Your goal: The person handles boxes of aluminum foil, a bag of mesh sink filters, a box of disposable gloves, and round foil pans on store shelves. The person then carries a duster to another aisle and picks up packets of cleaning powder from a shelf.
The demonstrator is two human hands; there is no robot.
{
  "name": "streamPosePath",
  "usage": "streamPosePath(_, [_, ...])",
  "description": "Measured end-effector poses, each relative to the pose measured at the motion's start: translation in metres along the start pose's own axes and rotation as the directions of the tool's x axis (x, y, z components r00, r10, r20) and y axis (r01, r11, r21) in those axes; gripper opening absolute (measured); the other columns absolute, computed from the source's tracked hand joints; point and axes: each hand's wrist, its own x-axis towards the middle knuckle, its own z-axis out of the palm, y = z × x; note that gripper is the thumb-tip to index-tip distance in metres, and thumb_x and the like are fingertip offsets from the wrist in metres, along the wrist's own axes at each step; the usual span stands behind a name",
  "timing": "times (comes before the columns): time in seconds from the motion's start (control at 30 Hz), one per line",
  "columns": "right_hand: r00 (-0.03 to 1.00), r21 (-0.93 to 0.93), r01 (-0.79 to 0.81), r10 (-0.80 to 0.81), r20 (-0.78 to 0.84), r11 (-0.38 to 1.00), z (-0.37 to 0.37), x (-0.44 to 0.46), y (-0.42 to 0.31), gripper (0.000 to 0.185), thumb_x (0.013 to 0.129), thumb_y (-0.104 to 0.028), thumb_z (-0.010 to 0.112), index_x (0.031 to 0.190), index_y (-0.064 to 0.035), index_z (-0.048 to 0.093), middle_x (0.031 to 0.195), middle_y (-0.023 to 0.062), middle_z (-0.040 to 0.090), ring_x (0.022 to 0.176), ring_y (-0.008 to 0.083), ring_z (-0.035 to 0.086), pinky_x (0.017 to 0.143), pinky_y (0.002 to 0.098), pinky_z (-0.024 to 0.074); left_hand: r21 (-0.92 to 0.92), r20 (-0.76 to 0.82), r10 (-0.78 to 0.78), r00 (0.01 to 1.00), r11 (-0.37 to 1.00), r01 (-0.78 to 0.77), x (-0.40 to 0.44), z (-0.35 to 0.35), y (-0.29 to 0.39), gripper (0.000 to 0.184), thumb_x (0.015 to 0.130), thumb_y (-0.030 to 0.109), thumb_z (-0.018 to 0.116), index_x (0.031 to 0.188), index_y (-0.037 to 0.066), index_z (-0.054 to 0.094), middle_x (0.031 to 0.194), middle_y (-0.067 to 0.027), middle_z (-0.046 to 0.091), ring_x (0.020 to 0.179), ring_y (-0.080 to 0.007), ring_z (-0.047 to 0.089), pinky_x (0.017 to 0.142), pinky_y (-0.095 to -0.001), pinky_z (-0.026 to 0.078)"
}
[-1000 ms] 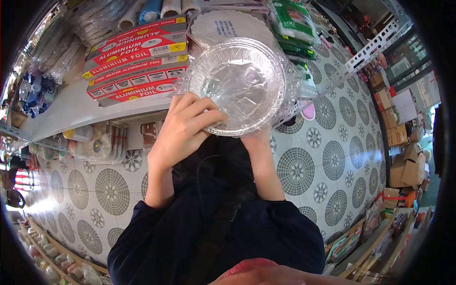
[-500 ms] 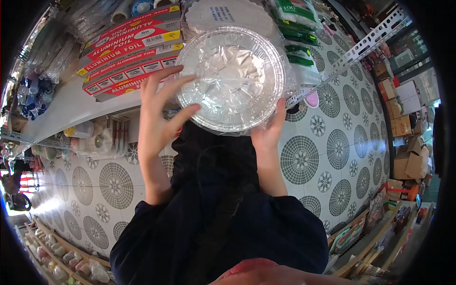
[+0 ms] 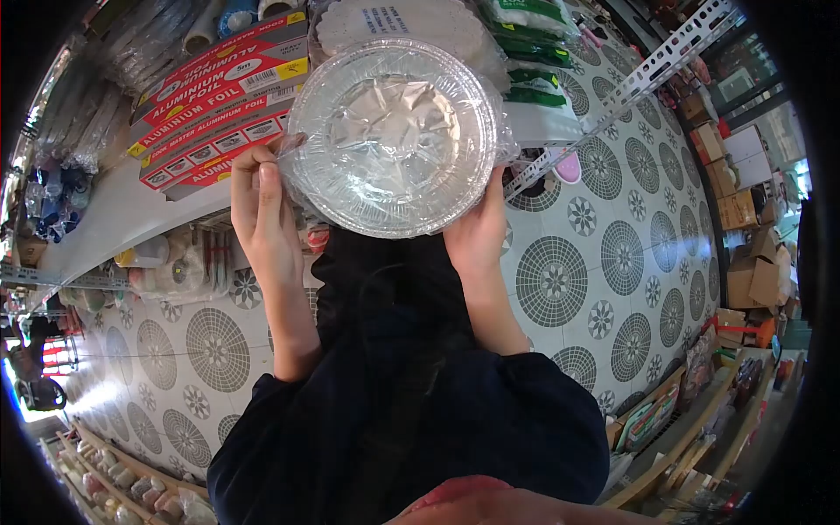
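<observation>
A round aluminium foil pan (image 3: 394, 131) in a clear plastic wrapper is held up in front of me; its bottom is creased and shiny. At its left edge, my left hand (image 3: 265, 197) has its fingers bent together and pinches the loose plastic. My right hand (image 3: 475, 229) grips the lower right rim, with the thumb along the side and the other fingers hidden beneath. Whether several pans are stacked in the wrapper I cannot tell.
Boxes of aluminium foil (image 3: 223, 101) are stacked on the white shelf (image 3: 131, 206) at left. Behind the pan lies a pack of white paper doilies (image 3: 367, 24), beside green-labelled packs (image 3: 535, 86). A perforated metal post (image 3: 612, 101) rises at right. Cardboard boxes (image 3: 754, 282) stand farther right.
My left hand's spread fingers have closed on the plastic at the pan's left edge. The wrapped pan and both hands have shifted slightly left in view.
</observation>
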Motion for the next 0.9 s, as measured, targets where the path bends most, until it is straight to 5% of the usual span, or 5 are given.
streamPosePath(0.23, [0.99, -0.217, 0.13, -0.116, 0.076, 0.968, 0.001, -0.005, 0.0, 0.059, 0.1, -0.042, 0.035, 0.142, -0.001, 0.027, 0.141, 0.0144, 0.039, 0.13, 0.0253, 0.039, 0.107, 0.0407, 0.0333, 0.099, 0.269, 0.175, 0.947, 0.973, -0.208, 0.0, -0.009, -0.001, 0.034, 0.095, 0.026, 0.052, 0.115, -0.001, 0.047, 0.134, -0.02, 0.043, 0.126, -0.0269, 0.041, 0.106, -0.0402, 0.03])
streamPosePath(0.4, [0.992, -0.027, 0.121, -0.12, 0.042, 0.992, 0.004, -0.006, -0.003, 0.057, 0.1, -0.039, 0.036, 0.14, 0.0005, 0.03, 0.138, 0.0157, 0.042, 0.127, 0.0264, 0.043, 0.106, 0.0416, 0.0342, 0.192, 0.144, -0.134, 0.98, 0.976, 0.105, -0.001, -0.002, 0.007, 0.06, 0.085, 0.013, 0.062, 0.137, -0.004, 0.037, 0.131, -0.0194, 0.047, 0.122, -0.0216, 0.044, 0.101, -0.0357, 0.036])
streamPosePath(0.53, [0.99, -0.186, 0.138, -0.13, 0.054, 0.973, -0.01, -0.008, 0.001, 0.05, 0.098, -0.03, 0.042, 0.137, 0.0013, 0.035, 0.133, 0.0141, 0.046, 0.121, 0.0233, 0.047, 0.103, 0.0376, 0.0369, 0.118, 0.116, -0.385, 0.916, 0.921, 0.372, -0.013, -0.005, 0.004, 0.048, 0.087, 0.005, 0.061, 0.131, -0.004, 0.044, 0.11, -0.0111, 0.061, 0.093, -0.0135, 0.058, 0.084, -0.0264, 0.045])
streamPosePath(0.73, [0.966, -0.677, 0.244, -0.233, 0.109, 0.694, 0.002, -0.009, -0.013, 0.037, 0.09, -0.005, 0.055, 0.126, 0.0027, 0.047, 0.113, 0.0079, 0.057, 0.1, 0.0139, 0.054, 0.09, 0.0267, 0.041, 0.411, -0.003, -0.299, 0.954, 0.87, 0.274, -0.012, 0.0, -0.003, 0.035, 0.085, 0.008, 0.065, 0.116, -0.003, 0.055, 0.099, -0.0064, 0.063, 0.087, -0.011, 0.057, 0.081, -0.025, 0.044])
streamPosePath(0.9, [0.978, -0.64, 0.208, -0.153, 0.142, 0.74, -0.015, -0.005, -0.011, 0.041, 0.088, -0.004, 0.054, 0.127, 0.003, 0.045, 0.11, 0.0074, 0.058, 0.099, 0.0132, 0.053, 0.088, 0.0281, 0.0412, 0.379, 0.009, -0.239, 0.971, 0.899, 0.218, -0.008, 0.003, 0.005, 0.028, 0.086, 0.008, 0.064, 0.111, -0.003, 0.058, 0.096, -0.0049, 0.064, 0.088, -0.0088, 0.055, 0.081, -0.0239, 0.043])
